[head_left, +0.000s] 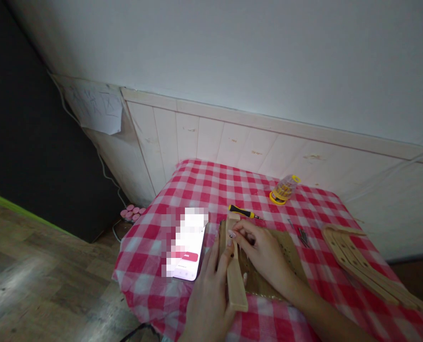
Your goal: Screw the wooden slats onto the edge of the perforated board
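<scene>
A pale wooden piece [237, 287] with small dark holes lies lengthwise in front of me, partly over a brown sheet [268, 280]. My left hand [209, 280] grips it from the left side, the thumb resting on top near a hole. Over its upper part, my right hand [256, 244] has thumb and index finger pinched together at a small dark spot. Whatever is between those fingertips is too small to make out. Just beyond the wooden piece is a black and yellow screwdriver [241, 211].
A lit phone [192, 251] lies left of my left hand. On the right are several curved wooden pieces [357, 266] and some dark screws [303, 236]. A clear container with a yellow base [282, 191] stands toward the wall. A red checked cloth [143, 266] covers the table.
</scene>
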The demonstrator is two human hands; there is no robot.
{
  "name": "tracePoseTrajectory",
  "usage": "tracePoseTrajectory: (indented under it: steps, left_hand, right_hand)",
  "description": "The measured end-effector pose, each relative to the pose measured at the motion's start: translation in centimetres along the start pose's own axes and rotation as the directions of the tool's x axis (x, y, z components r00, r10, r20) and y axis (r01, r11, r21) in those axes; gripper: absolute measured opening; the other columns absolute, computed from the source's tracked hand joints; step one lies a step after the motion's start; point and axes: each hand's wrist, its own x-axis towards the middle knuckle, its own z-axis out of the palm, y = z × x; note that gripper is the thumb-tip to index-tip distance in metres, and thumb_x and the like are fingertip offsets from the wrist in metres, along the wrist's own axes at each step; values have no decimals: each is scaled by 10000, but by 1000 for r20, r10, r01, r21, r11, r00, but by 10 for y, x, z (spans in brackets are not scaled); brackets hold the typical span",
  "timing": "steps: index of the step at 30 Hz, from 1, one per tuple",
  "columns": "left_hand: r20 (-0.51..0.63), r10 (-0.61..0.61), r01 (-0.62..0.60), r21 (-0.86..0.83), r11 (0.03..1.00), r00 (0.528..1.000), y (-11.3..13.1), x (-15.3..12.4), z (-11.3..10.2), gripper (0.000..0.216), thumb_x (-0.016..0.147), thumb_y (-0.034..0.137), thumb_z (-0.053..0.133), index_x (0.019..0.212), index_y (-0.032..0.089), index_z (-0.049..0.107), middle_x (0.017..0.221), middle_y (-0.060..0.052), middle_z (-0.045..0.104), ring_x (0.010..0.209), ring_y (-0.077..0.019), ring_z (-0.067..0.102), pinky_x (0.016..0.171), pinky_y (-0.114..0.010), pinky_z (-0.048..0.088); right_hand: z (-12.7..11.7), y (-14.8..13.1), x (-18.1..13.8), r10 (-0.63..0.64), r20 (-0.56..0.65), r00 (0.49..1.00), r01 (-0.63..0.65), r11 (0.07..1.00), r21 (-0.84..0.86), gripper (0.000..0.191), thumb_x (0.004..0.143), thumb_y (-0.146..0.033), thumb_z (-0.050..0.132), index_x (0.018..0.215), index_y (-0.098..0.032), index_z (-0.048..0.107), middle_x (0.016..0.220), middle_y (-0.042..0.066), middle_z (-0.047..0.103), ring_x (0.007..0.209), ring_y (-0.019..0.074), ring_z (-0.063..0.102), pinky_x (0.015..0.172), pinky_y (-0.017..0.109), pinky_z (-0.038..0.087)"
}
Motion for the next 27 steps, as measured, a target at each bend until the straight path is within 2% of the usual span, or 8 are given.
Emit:
tracePoseTrajectory:
  steps: [2,5,9,11,16,20,27]
  left_hand:
    - [2,-12,12,2,1000,1000,0,0,0,634,1044,389,541,1631,281,325,1703,-181,408,1567,-352,442,1172,-614,548]
    - [-5,-37,37,3,999,999,1,1,0,645,1004,419,605,1589,244,397,1594,-195,530,1484,-373,538,1135,-626,574]
    - [-29,-50,49,-31,998,998,4,3,2,552,1000,352,591,1527,245,467,1457,-164,625,1380,-334,613,1129,-591,581]
    - [-49,-50,48,-34,998,998,5,3,4,528,994,310,576,1509,240,485,1469,-164,616,1383,-335,606,1132,-587,576]
    - [-41,-31,30,-15,999,999,3,2,5,632,959,245,575,1571,247,419,1561,-161,554,1450,-349,551,1143,-578,566]
    - [-46,-36,36,-8,999,998,3,2,3,644,958,246,574,1581,253,410,1520,-156,587,1415,-345,581,1122,-570,584]
    - [-43,1,0,31,1000,999,2,1,6,646,989,266,552,1603,272,353,1551,-146,562,1436,-331,570,1115,-571,599]
  right_hand:
    - [1,1,-1,-2,-8,1000,2,1000,12,148,990,-315,613,875,-261,688,667,-12,684,587,178,636,557,263,444]
    - [1,2,-1,17,-23,1000,-16,998,53,158,981,-325,621,854,-259,689,671,-8,694,607,184,654,573,268,459]
    - [0,1,-2,16,-33,999,-13,997,72,162,969,-314,632,830,-258,692,682,-3,712,621,189,668,581,274,463]
    - [-1,0,-2,0,-32,999,1,999,45,162,977,-307,624,845,-257,702,680,-5,718,612,188,667,576,276,451]
    - [-1,-2,-2,-14,-15,1000,14,999,-29,174,1006,-302,599,925,-254,745,741,7,775,633,195,699,612,287,476]
    - [-1,-1,-1,-22,1,1000,22,998,-60,159,994,-292,618,952,-261,768,783,15,804,663,206,727,637,295,503]
    - [0,-2,0,-9,12,1000,9,999,-38,174,1003,-306,599,914,-259,740,731,6,770,627,202,699,598,289,467]
